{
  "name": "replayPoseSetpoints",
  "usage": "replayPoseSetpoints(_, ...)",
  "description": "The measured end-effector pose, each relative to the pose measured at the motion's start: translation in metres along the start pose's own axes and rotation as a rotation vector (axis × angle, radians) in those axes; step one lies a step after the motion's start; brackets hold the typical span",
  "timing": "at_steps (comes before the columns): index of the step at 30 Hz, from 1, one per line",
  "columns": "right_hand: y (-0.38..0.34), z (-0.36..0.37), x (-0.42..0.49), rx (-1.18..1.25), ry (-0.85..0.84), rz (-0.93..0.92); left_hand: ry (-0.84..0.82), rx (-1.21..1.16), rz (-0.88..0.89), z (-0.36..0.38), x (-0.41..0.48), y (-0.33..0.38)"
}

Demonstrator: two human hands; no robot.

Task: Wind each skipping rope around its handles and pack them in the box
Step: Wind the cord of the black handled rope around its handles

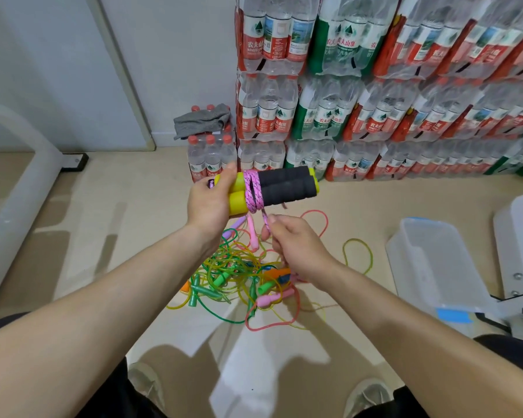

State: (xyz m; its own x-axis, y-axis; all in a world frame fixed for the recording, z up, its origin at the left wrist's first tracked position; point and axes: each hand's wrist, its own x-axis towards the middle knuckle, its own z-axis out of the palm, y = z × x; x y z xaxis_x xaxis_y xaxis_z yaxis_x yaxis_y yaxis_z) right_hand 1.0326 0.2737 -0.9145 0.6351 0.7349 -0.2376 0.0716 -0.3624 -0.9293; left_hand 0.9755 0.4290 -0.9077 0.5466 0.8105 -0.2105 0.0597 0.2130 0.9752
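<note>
Head view, looking down over both forearms. Gripped side by side in the left hand (207, 200): two handles (284, 188), fingers curled round the yellow ends, black foam grips pointing right. Wound round both handles near the middle: several turns of pink braided rope (252, 191). Pinched just below the wraps by the right hand (296, 248), between thumb and curled fingers: the rope's free run. Heaped on the floor (133, 221) beneath the hands: a tangled pile of green, yellow, pink and orange skipping ropes (233, 276). Off to the right, well apart from the pile: a clear plastic box (429, 260). Stacked behind: packs of water bottles (375, 86).
</note>
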Motion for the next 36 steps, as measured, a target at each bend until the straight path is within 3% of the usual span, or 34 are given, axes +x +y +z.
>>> replayPoseSetpoints(5,-0.017,-0.014,-0.010,-0.346,0.065,-0.186,0.147,0.296,0.200,-0.007,0.007,-0.001)
replayPoseSetpoints(10,-0.031,-0.031,-0.016,-0.790,0.082,-0.294,0.074,0.528,0.393,-0.007,0.002,-0.002)
replayPoseSetpoints(13,-0.039,-0.044,-0.012,-0.843,0.148,-0.393,-0.044,0.606,0.439,-0.002,-0.002,-0.004)
replayPoseSetpoints(17,-0.040,-0.067,-0.001,-0.606,0.046,-0.388,-0.204,0.648,0.399,0.001,-0.002,-0.002)
replayPoseSetpoints(23,-0.033,-0.091,0.012,-0.298,-0.036,-0.339,-0.546,0.503,0.236,0.006,-0.010,0.010)
replayPoseSetpoints(28,-0.019,-0.081,0.018,0.054,-0.066,-0.176,-0.589,0.167,0.081,0.007,-0.015,0.016)
replayPoseSetpoints(32,-0.010,-0.052,0.012,0.446,-0.034,0.143,-0.473,-0.045,-0.044,0.009,-0.018,0.019)
replayPoseSetpoints(36,0.002,-0.023,0.016,0.465,-0.004,0.140,-0.335,-0.139,-0.131,0.009,-0.018,0.016)
